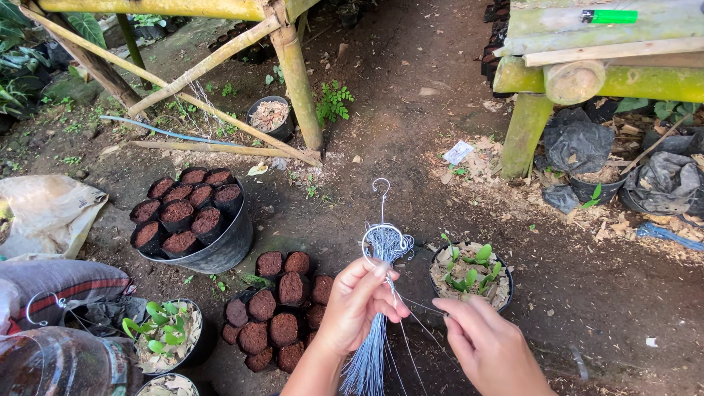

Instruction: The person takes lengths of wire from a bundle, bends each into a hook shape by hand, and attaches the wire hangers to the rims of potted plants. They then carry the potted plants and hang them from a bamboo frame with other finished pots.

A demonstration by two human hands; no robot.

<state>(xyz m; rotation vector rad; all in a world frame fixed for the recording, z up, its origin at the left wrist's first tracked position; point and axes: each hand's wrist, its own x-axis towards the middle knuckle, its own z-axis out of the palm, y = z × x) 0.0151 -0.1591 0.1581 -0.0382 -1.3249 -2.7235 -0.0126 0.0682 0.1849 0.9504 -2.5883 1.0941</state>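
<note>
Two bare hands low in frame, over dark soil. Left hand point(357, 302): fingers curled and pinched on a bundle of thin grey wire hangers point(372, 345), just below the coiled ring where the wires gather; a single hook point(381, 187) stands up from that ring. Loose wire ends hang down past the wrist and out of frame. Right hand point(484, 341): thumb and forefinger pressed together on one wire strand point(419, 306) drawn sideways out of the bundle; other fingers loosely bent.

Just beyond right hand: black pot with small green seedlings point(470, 275) on a bed of dry husk-like chips. Beside left hand, on the ground: cluster of small black grow bags point(275, 312) packed with reddish-brown fibre, standing upright and touching.

Bottom left: clear plastic bottle point(62, 363), another seedling pot point(167, 334) with a wire hook near its rim, and a grey cloth with red stripes point(66, 282).

Farther out, left: large black tub point(220, 249) holding more filled grow bags. White sack point(48, 213) at the left edge.

Farther still: bamboo frame post point(297, 77) with slanted braces, a small black pot of pale chips point(270, 116) at its foot, a blue hose point(161, 132) along the ground. Right: green bamboo bench point(609, 77) with a green marker-like object point(610, 16) on top; crumpled black plastic bags point(579, 147) beneath.
</note>
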